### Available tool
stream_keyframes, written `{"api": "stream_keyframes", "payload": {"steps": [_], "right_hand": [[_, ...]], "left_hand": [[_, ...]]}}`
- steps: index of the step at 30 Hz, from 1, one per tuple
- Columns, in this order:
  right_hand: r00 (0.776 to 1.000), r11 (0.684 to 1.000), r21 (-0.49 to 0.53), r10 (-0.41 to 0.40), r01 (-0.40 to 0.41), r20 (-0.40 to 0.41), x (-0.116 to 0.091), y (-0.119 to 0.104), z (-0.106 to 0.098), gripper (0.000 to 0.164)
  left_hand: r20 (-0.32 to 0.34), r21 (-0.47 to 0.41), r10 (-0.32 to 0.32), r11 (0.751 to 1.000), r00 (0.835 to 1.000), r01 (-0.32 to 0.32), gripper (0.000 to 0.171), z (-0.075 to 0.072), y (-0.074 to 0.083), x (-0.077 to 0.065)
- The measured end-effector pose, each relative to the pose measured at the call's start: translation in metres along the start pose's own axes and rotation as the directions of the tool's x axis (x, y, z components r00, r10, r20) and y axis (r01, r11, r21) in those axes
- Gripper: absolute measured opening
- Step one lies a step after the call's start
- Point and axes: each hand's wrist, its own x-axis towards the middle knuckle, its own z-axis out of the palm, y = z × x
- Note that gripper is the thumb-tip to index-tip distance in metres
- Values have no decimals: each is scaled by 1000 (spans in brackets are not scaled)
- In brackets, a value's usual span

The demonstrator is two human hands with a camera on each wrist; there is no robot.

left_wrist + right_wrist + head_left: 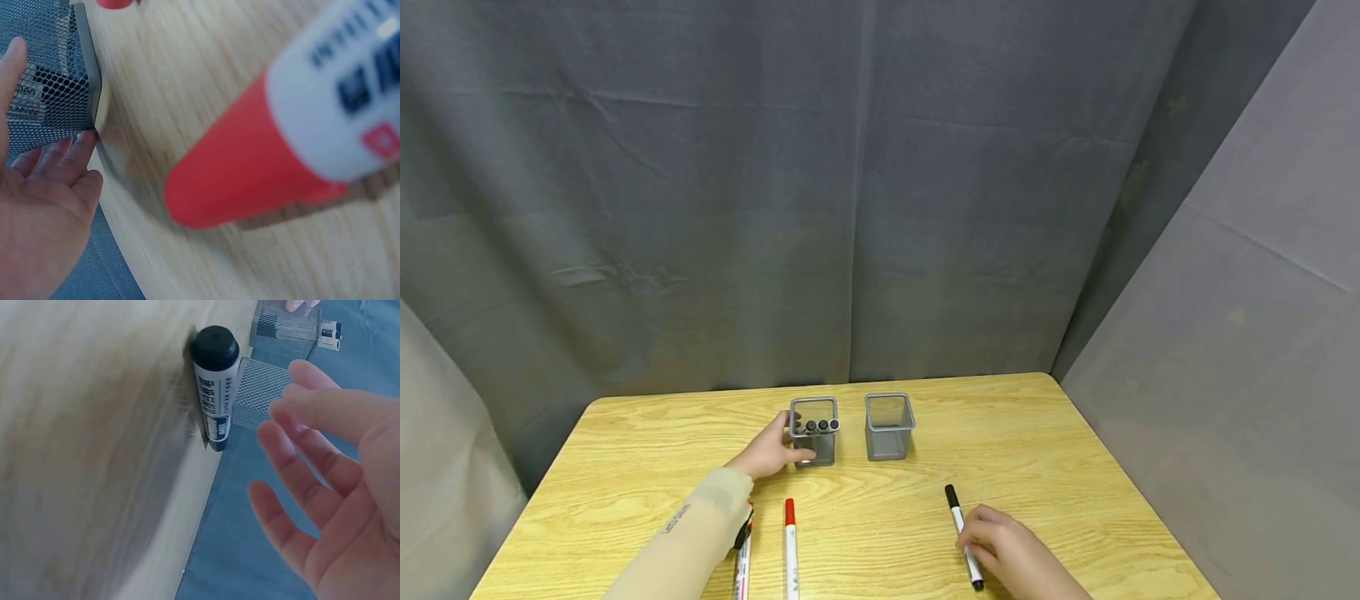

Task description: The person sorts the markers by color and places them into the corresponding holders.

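My left hand (769, 450) grips the left mesh pen holder (815, 451), thumb on the near side and fingers round the other. Several black-ended markers (823, 425) stand in that holder. In the left wrist view, my left hand (53, 194) has its fingertips at the holder's base edge. A white marker with black ends (956, 518) lies on the table at the right. Over it hovers my right hand (1003, 546); in the right wrist view that hand (337, 469) has loosely bent fingers, apart from the black marker (215, 387).
A second mesh pen holder (887, 442) stands right of the first. A red-capped marker (791, 542) lies on the wooden table (880, 533), with another marker (742, 571) beside it, partly under the left sleeve (688, 533). Grey curtains (775, 208) hang behind and at the sides.
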Motion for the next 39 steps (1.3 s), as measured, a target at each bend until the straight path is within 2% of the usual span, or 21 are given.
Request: {"api": "stream_keyframes", "payload": {"steps": [12, 19, 25, 39], "right_hand": [[998, 999, 46, -11, 8, 65, -3, 6, 7, 24], [992, 995, 97, -10, -3, 126, -4, 14, 7, 18], [991, 993, 116, -1, -15, 135, -3, 17, 8, 20], [992, 999, 41, 1, -6, 122, -2, 16, 9, 25]], "left_hand": [[-9, 6, 1, 1000, 1000, 0, 82, 1, 4, -1], [-7, 11, -6, 1000, 1000, 6, 81, 0, 7, -3], [-3, 17, -1, 1000, 1000, 1, 81, -1, 9, -4], [-17, 17, -3, 1000, 1000, 3, 80, 1, 4, -4]]}}
